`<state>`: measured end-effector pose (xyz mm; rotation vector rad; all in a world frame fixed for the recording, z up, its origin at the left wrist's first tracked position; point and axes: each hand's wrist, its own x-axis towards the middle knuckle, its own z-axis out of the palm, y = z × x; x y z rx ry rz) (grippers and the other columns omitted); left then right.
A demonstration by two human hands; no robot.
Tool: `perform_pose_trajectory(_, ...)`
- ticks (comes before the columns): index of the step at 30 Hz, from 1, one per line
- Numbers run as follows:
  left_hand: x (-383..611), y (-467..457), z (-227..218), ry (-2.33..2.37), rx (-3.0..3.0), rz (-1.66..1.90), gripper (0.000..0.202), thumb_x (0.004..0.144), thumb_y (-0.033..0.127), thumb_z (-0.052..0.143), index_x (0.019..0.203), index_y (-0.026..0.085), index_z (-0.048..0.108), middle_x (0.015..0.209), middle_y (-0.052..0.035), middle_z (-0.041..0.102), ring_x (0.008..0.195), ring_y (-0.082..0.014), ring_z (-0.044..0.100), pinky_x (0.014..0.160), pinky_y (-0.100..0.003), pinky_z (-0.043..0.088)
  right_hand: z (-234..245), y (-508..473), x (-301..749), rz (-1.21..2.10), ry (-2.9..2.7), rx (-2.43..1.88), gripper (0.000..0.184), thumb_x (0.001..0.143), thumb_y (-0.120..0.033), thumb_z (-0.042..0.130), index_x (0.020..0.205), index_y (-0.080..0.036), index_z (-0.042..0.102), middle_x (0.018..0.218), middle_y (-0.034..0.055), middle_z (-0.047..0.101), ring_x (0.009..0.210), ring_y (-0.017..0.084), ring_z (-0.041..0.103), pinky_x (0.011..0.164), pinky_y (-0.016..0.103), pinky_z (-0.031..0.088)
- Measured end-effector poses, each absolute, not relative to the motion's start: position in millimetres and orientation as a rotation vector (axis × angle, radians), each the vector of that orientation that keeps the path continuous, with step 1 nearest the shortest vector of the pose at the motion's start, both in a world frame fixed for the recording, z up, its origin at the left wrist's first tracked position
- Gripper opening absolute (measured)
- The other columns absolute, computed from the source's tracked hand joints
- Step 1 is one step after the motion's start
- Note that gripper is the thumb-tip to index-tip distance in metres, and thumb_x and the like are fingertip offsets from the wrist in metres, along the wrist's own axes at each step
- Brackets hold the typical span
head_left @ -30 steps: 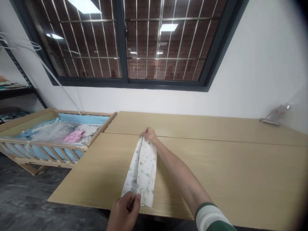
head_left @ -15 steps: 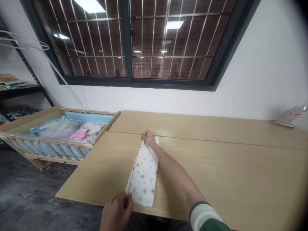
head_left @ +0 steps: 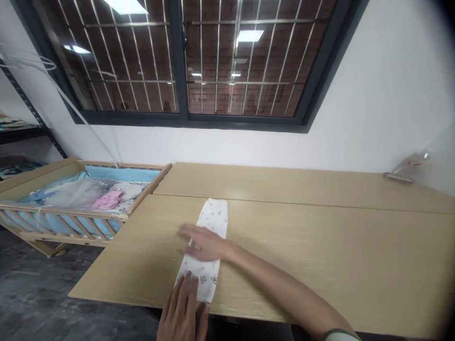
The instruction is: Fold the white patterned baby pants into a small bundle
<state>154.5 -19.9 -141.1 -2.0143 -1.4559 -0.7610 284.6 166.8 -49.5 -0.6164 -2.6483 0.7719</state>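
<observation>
A white cloth (head_left: pixel 213 215) with small green and pink prints lies folded in a long strip on the wooden table (head_left: pixel 302 246). Flat on its near left end, fingers stretched out, rests my left hand (head_left: pixel 185 303). Across the middle of the strip reaches my right hand (head_left: pixel 204 244), its fingers apart and slightly blurred by motion. Neither hand grips the fabric. Part of the cloth is hidden under both hands, and I cannot tell whether the right palm touches it.
On the left stands a wooden crib (head_left: pixel 106 219) with blue lining, a pink cloth (head_left: pixel 107 200) and other fabrics inside. A clear plastic bag (head_left: pixel 408 166) sits at the table's far right. Behind is a barred window (head_left: pixel 183 71). A seam runs along the tabletop.
My right hand has let go of the cloth's far end and moved nearer, over its middle. My left hand has gone from pinching the near corner to lying flat. The view has shifted slightly right.
</observation>
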Motion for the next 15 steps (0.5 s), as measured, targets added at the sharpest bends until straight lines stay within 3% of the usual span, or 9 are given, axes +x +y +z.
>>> perform_pose_trajectory(3,157,-25,-158,-1.372,-1.962,-0.64,0.042,0.09,0.045,0.059,0.118,0.014,0.066,0.116,-0.0179,0.073,0.108,-0.0316,0.068,0.085,-0.039,0.055,-56,117,289,0.878,-2.826,-0.367,0.062,0.103,-0.05,0.044,0.16,-0.03,0.031,0.168,0.0055,0.025,0.156,0.024,0.023,0.125,0.038,0.024)
perform_pose_trajectory(9,147,-31,-184,-1.282,-1.964,-0.524,0.036,0.084,0.052,0.064,0.103,0.022,0.072,0.099,-0.0139,0.077,0.093,-0.0318,0.072,0.08,-0.042,0.054,-81,92,294,0.85,-2.878,-0.238,0.057,0.107,-0.042,0.039,0.159,-0.019,0.034,0.164,0.0138,0.033,0.155,0.022,0.024,0.128,0.041,0.016)
perform_pose_trajectory(11,147,-30,-184,-1.27,-1.958,-0.522,0.036,0.085,0.052,0.064,0.106,0.024,0.072,0.104,-0.0132,0.077,0.098,-0.0316,0.071,0.081,-0.041,0.054,-86,100,297,0.791,-2.887,-0.258,0.058,0.106,-0.04,0.041,0.159,-0.018,0.033,0.164,0.0132,0.034,0.155,0.021,0.023,0.128,0.041,0.016)
perform_pose_trajectory(15,147,-30,-180,-1.331,-1.97,-0.482,0.049,0.087,0.052,0.062,0.13,0.028,0.065,0.126,-0.0115,0.071,0.114,-0.0308,0.067,0.086,-0.039,0.054,-93,130,302,0.693,-2.92,-0.406,0.06,0.106,-0.047,0.039,0.16,-0.022,0.03,0.168,0.0105,0.025,0.157,0.023,0.017,0.128,0.047,0.012)
